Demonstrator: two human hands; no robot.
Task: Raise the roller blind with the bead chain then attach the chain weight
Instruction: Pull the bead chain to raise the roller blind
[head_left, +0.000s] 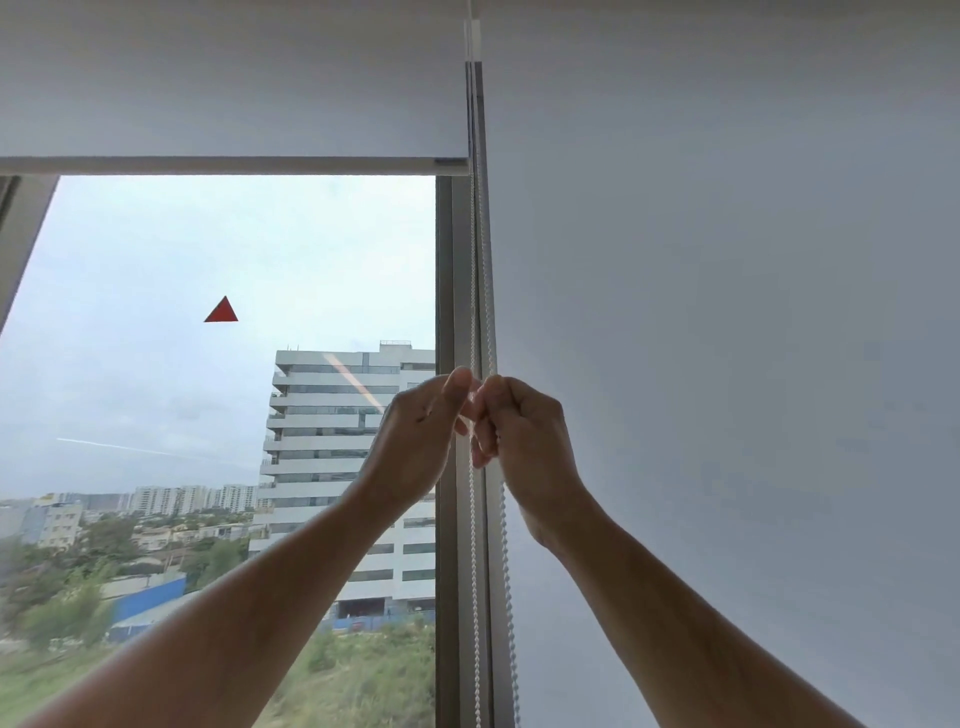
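Observation:
The white roller blind (234, 78) on the left window hangs high, its bottom bar (234, 165) near the top of the glass. A white bead chain (480, 270) runs down in two strands along the window frame between the two blinds. My left hand (421, 431) pinches the left strand between thumb and fingers. Right beside it, touching it, my right hand (519, 431) is closed on the right strand. Both strands continue below the hands (506, 571). No chain weight shows.
A second white roller blind (727, 364) covers the right window fully. A grey window frame post (445, 312) stands behind the chain. A red triangle sticker (222, 310) is on the glass; buildings and trees lie outside.

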